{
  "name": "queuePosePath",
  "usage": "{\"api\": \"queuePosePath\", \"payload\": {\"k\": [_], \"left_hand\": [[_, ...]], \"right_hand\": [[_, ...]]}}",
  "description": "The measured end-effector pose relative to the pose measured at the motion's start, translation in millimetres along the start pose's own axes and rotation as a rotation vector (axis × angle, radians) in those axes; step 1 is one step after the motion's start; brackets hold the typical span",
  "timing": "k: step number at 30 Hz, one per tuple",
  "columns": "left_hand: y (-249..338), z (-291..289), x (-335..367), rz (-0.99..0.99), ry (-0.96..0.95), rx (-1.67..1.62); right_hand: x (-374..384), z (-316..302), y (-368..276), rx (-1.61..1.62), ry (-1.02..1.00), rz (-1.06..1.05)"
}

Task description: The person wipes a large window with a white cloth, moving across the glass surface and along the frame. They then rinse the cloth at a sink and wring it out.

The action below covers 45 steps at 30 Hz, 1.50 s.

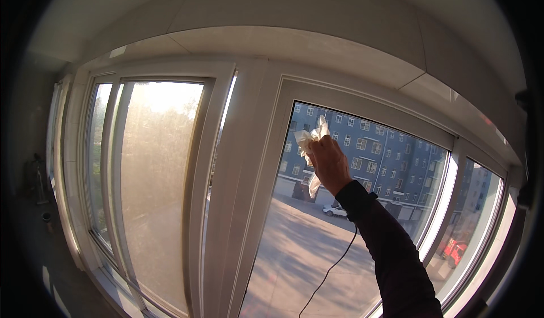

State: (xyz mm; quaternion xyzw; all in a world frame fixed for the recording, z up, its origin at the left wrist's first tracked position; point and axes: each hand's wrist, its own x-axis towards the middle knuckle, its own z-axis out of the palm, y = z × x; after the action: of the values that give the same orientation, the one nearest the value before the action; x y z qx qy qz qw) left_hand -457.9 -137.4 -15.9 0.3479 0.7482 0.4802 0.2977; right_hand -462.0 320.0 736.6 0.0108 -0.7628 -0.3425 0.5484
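Observation:
My right hand (328, 160) is raised to the upper left part of a window pane (391, 205), its fingers closed round a crumpled white tissue (307, 141). Loose ends of the tissue stick out above and below the fingers, against the glass. A dark sleeve covers my right arm, which reaches up from the lower right. From near the wrist hangs a thin black cable (334, 266), curving down in front of the pane. My left hand does not show.
A wide white frame post (241, 193) divides this pane from a hazy, sunlit sliding pane (153, 193) on the left. A narrower pane (467, 222) is at the right. Beyond the glass stand a blue building (374, 142) and a white car (334, 210).

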Motion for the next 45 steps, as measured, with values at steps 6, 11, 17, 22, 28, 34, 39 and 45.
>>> {"api": "queuePosePath", "payload": {"k": [6, 11, 17, 22, 28, 34, 39, 45], "left_hand": [[42, -18, -26, -0.201, 0.033, -0.031], [75, -34, -36, -0.336, 0.104, 0.039], [44, -20, -23, -0.266, 0.136, -0.088], [29, -17, -20, -0.297, 0.166, -0.177], [55, -30, -20, -0.212, 0.147, -0.116], [68, -33, -19, -0.214, 0.193, -0.023], [90, -37, -27, -0.228, 0.2, -0.002], [70, -36, -31, -0.09, 0.165, 0.049]], "right_hand": [[-198, 45, -154, 0.257, -0.367, -0.225], [-241, 53, -178, 0.215, -0.494, -0.407], [-34, 28, -61, 0.075, -0.229, -0.124], [102, 11, 15, -0.182, 0.006, 0.108], [71, 25, -17, -0.146, -0.047, 0.06], [-113, 53, -127, 0.056, -0.247, -0.05], [-269, 69, -225, 0.251, -0.619, -0.244], [-260, 67, -211, 0.268, -0.541, -0.295]]}}
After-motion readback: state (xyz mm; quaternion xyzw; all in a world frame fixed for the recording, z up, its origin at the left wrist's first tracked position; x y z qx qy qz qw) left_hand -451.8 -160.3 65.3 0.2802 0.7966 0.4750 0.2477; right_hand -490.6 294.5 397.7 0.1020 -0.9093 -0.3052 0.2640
